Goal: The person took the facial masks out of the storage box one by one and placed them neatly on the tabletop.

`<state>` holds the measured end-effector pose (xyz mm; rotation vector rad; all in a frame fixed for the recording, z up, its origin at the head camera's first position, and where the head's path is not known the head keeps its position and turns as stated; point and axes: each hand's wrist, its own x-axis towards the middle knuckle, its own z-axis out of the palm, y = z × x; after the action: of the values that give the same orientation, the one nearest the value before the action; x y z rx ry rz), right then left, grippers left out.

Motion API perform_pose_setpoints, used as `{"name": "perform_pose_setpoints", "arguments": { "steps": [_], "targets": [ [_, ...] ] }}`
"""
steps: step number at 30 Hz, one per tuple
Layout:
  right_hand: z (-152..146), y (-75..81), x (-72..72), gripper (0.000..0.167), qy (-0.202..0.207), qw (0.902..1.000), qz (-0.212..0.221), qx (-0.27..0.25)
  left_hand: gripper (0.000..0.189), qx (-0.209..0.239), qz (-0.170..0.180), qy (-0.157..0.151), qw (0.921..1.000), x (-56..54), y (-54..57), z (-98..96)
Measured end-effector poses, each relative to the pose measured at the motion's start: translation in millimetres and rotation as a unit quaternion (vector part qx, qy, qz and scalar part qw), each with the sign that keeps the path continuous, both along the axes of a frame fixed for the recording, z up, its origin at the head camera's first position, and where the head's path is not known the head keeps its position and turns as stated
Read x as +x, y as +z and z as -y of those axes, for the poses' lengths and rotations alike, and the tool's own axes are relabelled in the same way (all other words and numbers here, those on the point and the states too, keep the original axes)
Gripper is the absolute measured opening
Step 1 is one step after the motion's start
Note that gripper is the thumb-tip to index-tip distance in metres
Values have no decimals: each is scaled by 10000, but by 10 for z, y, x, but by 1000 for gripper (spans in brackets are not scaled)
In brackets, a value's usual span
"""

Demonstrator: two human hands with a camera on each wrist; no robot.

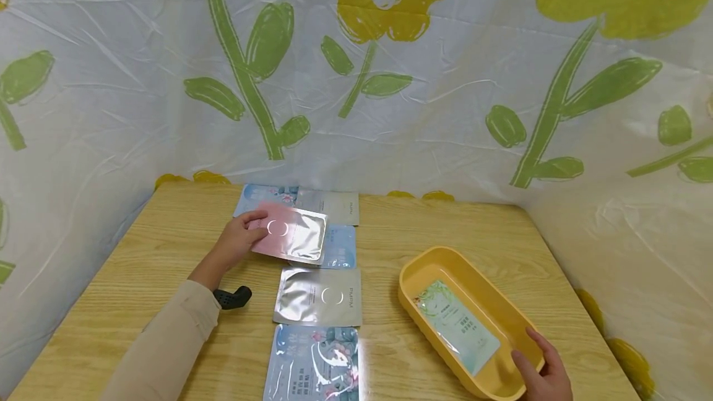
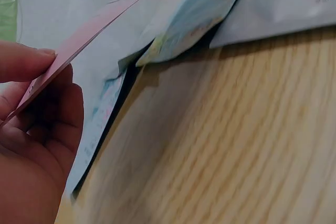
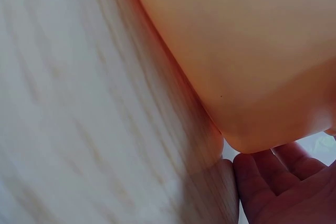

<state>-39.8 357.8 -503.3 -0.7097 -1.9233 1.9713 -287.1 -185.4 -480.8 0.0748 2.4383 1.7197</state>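
Observation:
My left hand [image 1: 234,241] pinches a pink and silver face mask packet [image 1: 303,237] by its left edge, thumb on top and fingers beneath. In the left wrist view the pink packet [image 2: 79,40] is tilted, raised over other packets. Below it lie a blue packet [image 1: 341,246] and, farther back, a silvery one [image 1: 342,206] beside another blue one [image 1: 253,197]. My right hand [image 1: 546,373] grips the near right end of a yellow plastic bin [image 1: 409,302], with the fingers [image 3: 254,177] against its outside. Inside the bin lies a green and white packet [image 1: 457,327].
Nearer me on the wooden table [image 1: 234,351] lie a silver packet [image 1: 317,296] and a blue packet [image 1: 312,364], in a column with the others. A flower-printed cloth [image 1: 445,129] hangs behind the table and on both sides.

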Motion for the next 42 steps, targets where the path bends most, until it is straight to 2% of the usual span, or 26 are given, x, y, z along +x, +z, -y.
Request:
{"name": "perform_pose_setpoints", "arguments": {
  "steps": [10, 17, 24, 28, 31, 39, 42],
  "targets": [
    [5, 2, 1, 47, -43, 9999, 28, 98, 54, -102, 238, 267, 9993, 50, -82, 251],
    [9, 36, -14, 44, -138, 9975, 585, 384, 56, -241, 391, 426, 9980, 94, -89, 422],
    [1, 25, -6, 45, -96, 9983, 440, 358, 57, -255, 464, 452, 9976, 136, -98, 564],
    [-9, -2, 15, 44, 4, 9998, 96, 190, 57, -260, 496, 536, 9970, 166, -124, 606],
    [-17, -4, 16, 45, 54, 9999, -4, 143, 56, -232, 507, 605, 9966, 180, -130, 621],
    [-6, 35, -16, 44, -152, 9979, 611, 171, 55, -196, 515, 592, 9967, 157, -172, 643],
    [-6, 24, -19, 45, -141, 9984, 533, 139, 55, -335, 496, 531, 9968, 153, -171, 638]
  ]
}}
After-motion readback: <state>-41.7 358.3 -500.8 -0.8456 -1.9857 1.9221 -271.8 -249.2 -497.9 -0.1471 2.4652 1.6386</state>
